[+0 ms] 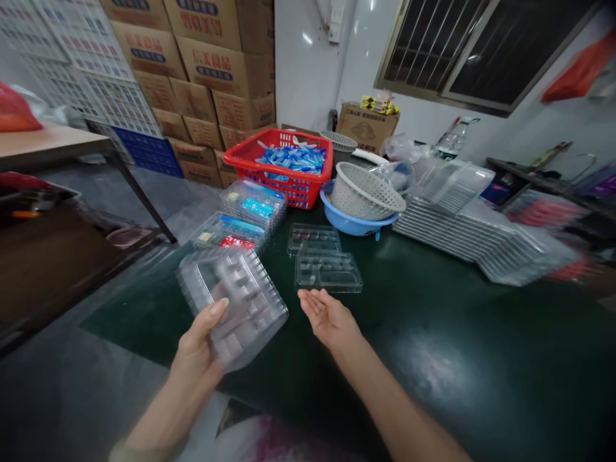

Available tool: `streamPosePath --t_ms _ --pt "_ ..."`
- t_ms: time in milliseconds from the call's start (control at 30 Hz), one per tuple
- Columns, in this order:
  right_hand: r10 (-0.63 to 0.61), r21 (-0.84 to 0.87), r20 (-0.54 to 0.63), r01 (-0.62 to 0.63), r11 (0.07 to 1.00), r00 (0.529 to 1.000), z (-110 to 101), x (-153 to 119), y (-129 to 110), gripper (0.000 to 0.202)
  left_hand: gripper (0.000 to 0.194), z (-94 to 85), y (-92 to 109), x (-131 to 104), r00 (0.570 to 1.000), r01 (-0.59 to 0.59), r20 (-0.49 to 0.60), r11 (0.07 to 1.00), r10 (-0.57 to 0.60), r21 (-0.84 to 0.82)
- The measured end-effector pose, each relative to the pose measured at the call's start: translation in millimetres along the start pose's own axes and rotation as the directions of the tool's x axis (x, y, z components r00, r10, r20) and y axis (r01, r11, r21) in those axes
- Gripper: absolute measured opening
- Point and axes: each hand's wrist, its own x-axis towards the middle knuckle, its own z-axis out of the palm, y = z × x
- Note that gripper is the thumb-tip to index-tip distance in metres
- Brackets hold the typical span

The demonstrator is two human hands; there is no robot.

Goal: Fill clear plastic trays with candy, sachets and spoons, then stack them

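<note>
Here, left hand (205,340) pinches stacked clear ribbed plastic trays (235,308); right hand (330,317), palm-up, loosely spread, empty.

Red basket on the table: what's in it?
The red basket holds a loose heap of small blue and white pieces, too blurred to identify. The top layer covers whatever lies deeper, and the basket's bottom can't be seen.
</note>
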Motion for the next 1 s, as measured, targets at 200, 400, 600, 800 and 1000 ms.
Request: streamPosePath --t_ms 200,400,600,800,1000 --pt "0.061 -0.467 0.153 0.018 0.884 0.986 4 -37 -3 0.022 0.050 1.2 -6 -3 0.999 -0.044 0.023 0.991 0.041 0.130" --pt "-0.090 -0.714 0.525 0.496 0.495 0.846 9 -93 13 0.016 0.048 4.2 -33 -12 0.965 -0.184 0.234 0.936 0.115 0.299" --pt "0.060 -0.771 0.570 0.508 0.384 0.820 10 -92 6 0.024 0.044 8.6 -38 -21 0.914 -0.172 0.405 0.905 -0.001 0.390" --pt "-0.186 -0.715 0.621 0.648 0.262 0.761 6 -110 -2 0.022 0.043 14.5 -29 -17 0.906 -0.116 0.423 0.949 -0.020 0.294" --pt "-0.276 -0.623 0.272 0.387 0.680 0.922 -42 -133 -9 0.027 0.051 -3.0 0 -4 0.985 -0.047 0.168 0.998 0.038 0.049"
